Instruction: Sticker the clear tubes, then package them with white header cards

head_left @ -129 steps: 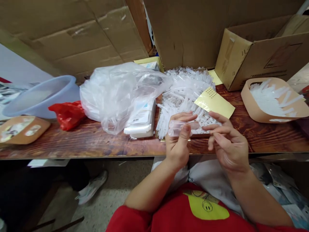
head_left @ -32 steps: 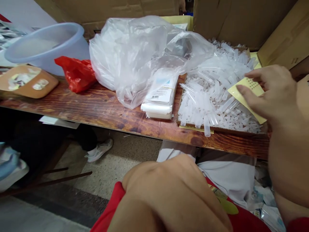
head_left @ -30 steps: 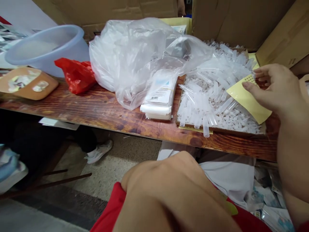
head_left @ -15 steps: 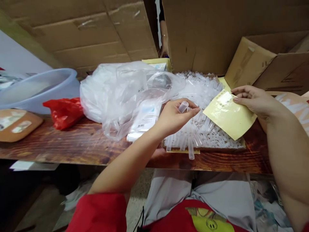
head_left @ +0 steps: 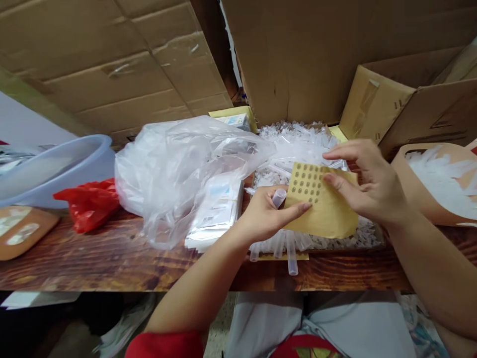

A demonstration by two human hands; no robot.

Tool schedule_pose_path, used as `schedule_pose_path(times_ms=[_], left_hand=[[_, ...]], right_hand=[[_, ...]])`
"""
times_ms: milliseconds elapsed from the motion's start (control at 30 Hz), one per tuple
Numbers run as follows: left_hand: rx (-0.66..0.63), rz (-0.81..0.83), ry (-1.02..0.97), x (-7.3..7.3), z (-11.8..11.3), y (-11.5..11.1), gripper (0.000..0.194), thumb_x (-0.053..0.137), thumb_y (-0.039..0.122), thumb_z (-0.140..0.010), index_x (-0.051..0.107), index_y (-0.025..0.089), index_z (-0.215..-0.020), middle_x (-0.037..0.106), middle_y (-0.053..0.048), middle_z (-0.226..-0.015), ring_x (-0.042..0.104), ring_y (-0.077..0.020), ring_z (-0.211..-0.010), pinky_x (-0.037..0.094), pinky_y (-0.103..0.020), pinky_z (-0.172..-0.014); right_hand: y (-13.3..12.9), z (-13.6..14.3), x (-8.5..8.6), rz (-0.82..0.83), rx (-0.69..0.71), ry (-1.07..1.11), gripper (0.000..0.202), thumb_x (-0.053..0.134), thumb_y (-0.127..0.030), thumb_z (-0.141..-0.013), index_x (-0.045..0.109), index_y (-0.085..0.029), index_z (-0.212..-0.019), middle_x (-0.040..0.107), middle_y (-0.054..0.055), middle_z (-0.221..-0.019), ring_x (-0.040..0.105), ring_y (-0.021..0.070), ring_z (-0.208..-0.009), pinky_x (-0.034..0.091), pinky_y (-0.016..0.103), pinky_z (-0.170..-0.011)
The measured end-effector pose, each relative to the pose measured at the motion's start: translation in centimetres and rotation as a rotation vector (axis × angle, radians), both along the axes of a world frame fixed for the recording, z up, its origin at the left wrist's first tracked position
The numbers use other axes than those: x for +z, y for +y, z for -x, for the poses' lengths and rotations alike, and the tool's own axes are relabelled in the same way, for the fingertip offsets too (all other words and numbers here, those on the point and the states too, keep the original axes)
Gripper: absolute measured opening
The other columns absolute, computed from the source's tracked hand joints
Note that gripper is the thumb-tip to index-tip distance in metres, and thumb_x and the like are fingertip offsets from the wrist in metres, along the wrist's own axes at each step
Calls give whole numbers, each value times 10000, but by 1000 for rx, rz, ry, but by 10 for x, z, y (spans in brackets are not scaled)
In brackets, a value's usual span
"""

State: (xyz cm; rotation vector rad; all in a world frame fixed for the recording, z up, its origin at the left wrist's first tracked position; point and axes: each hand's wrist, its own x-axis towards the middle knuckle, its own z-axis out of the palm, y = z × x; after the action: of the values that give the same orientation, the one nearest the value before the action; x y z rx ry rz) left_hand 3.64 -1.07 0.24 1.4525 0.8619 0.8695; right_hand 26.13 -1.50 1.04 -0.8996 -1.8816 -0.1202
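My left hand [head_left: 266,211] is closed round a clear plastic tube [head_left: 279,197], and its thumb lies on the left edge of a yellow sheet [head_left: 324,214]. Rows of small round dark stickers show on that sheet. The thumb of my right hand [head_left: 357,181] rests on the sheet's upper part; its fingers are raised and apart. Beneath the sheet, a shallow tray holds many small clear pieces [head_left: 343,239]. Several longer tubes [head_left: 291,253] lie at its front, one jutting over the tray's edge.
Left of my hands are flat white packets [head_left: 218,209], a large clear plastic bag [head_left: 167,169], a red bag [head_left: 89,203] and a blue basin [head_left: 55,166]. An orange bin [head_left: 417,184] with white pieces stands at the right. Cardboard boxes [head_left: 316,64] line the back.
The yellow sheet has moved left to my left hand, and its stickers now face the camera. My right hand has followed it. The view has shifted, and the person's arm at the back is gone.
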Motion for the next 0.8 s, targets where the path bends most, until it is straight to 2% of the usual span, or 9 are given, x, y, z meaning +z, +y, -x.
schedule_pose_path(times_ms=[100, 200, 300, 400, 667, 800], left_hand=[[41, -38, -82, -1, -1, -3, 253, 869, 343, -743, 776, 161, -891, 802, -65, -878, 717, -167, -740, 589, -284, -688], [67, -122, -98, -3, -1, -5, 210, 848, 322, -775, 783, 166, -901, 810, -62, -884, 737, -169, -769, 610, -278, -714], [117, -228, -114, -6, -2, -7, 172, 831, 262, -784, 779, 173, -921, 817, -57, -918, 744, -163, -788, 623, -264, -719], [169, -328, -96, -9, -2, -9, 138, 815, 212, -782, 773, 171, -906, 814, -46, -896, 738, -153, -767, 622, -241, -687], [179, -581, 24, -10, 1, -13, 52, 743, 205, -857, 756, 161, -881, 766, -15, -762, 671, -118, -657, 562, -206, -610], [192, -643, 98, -14, 1, -15, 63, 719, 216, -875, 747, 160, -864, 733, -8, -716, 661, -122, -640, 546, -217, -603]], right_hand=[[-14, 8, -3, -248, -133, -140, 218, 780, -223, -854, 684, -227, -1049, 711, 90, -1077, 668, 282, -998, 475, 479, -879], [-25, 15, -7, -304, -125, -258, 171, 759, -183, -868, 694, -238, -1017, 735, 29, -947, 662, 211, -838, 434, 436, -808], [-29, 20, -11, -294, -88, -281, 171, 713, -133, -894, 697, -205, -1048, 770, 20, -950, 675, 179, -799, 429, 419, -789], [-28, 23, -12, -270, -34, -288, 202, 664, -96, -905, 696, -182, -1085, 791, 45, -1001, 704, 191, -835, 450, 418, -797], [-32, 25, -9, -167, 37, -202, 235, 686, -50, -863, 706, -170, -1064, 789, 86, -978, 735, 215, -845, 528, 381, -757], [-32, 28, -9, -148, 57, -174, 226, 693, -35, -841, 707, -173, -1020, 786, 81, -939, 735, 209, -827, 555, 365, -743]])
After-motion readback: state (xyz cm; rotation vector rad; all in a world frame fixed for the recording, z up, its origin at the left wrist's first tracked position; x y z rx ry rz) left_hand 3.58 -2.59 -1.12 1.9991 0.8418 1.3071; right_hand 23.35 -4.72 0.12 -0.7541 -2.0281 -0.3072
